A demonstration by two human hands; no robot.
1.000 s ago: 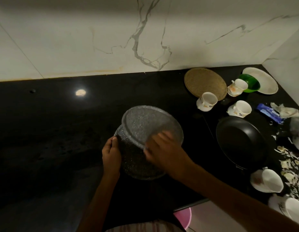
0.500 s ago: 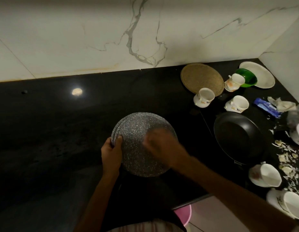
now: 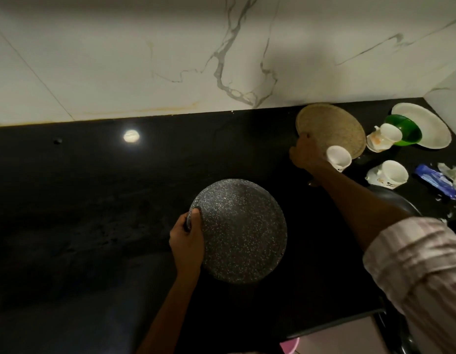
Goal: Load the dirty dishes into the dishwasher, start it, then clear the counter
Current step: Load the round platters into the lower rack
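A stack of grey speckled plates (image 3: pixel 244 233) lies on the black counter (image 3: pixel 94 200). My left hand (image 3: pixel 187 238) grips its left rim, thumb on top. My right hand (image 3: pixel 304 154) is stretched to the back right, where it pinches the left edge of a round woven mat (image 3: pixel 336 129), thumb on the rim. A white cup (image 3: pixel 339 157) stands right beside that hand, on the mat's front edge. Two more white cups (image 3: pixel 390 173) (image 3: pixel 385 137), a green bowl (image 3: pixel 407 129) and a white plate (image 3: pixel 428 126) sit further right.
My right forearm hides most of a black pan (image 3: pixel 398 203). A blue wrapper (image 3: pixel 436 181) and torn scraps lie at the right edge. The marble wall runs along the counter's back. Something pink (image 3: pixel 289 344) shows below the counter's front edge.
My right hand set the upper speckled plate flat onto the stack, let go and reached back right to the woven mat. My left hand stays on the stack's rim.
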